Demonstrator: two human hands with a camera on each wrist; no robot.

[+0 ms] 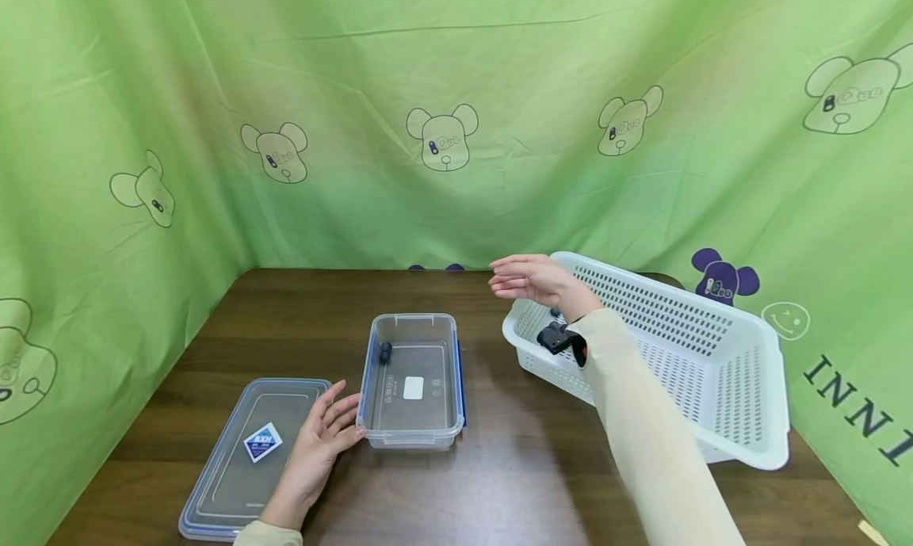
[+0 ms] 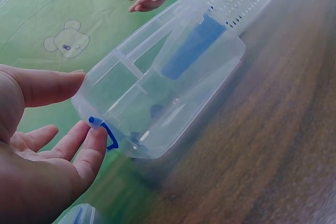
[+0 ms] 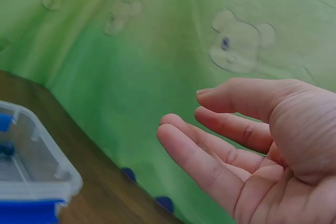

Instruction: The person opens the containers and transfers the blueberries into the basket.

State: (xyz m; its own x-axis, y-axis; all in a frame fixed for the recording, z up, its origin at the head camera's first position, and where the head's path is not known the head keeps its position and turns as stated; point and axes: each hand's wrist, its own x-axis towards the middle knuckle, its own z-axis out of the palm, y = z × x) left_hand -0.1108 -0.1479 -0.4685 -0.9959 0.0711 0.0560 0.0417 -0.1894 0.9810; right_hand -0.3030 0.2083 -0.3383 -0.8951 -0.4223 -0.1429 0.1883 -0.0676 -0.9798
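Note:
My left hand (image 1: 324,443) rests at the near left corner of a clear plastic food container (image 1: 412,437), its thumb against the rim. In the left wrist view, two fingertips touch the container's blue latch (image 2: 111,136). A few small dark blue, roundish things (image 1: 385,353) lie inside the container at its left; their kind is too small to tell. My right hand (image 1: 531,279) hovers by the left end of a white perforated basket (image 1: 773,387), its fingers loosely extended with nothing between them. Another small dark thing (image 1: 555,312) shows in the basket, partly hidden by the right wrist.
The container's clear lid (image 1: 235,459), blue-edged with a diamond sticker, lies flat on the wooden table (image 1: 528,483) to the left, partly under my left forearm. A green printed curtain (image 1: 528,189) hangs around the table's back and sides.

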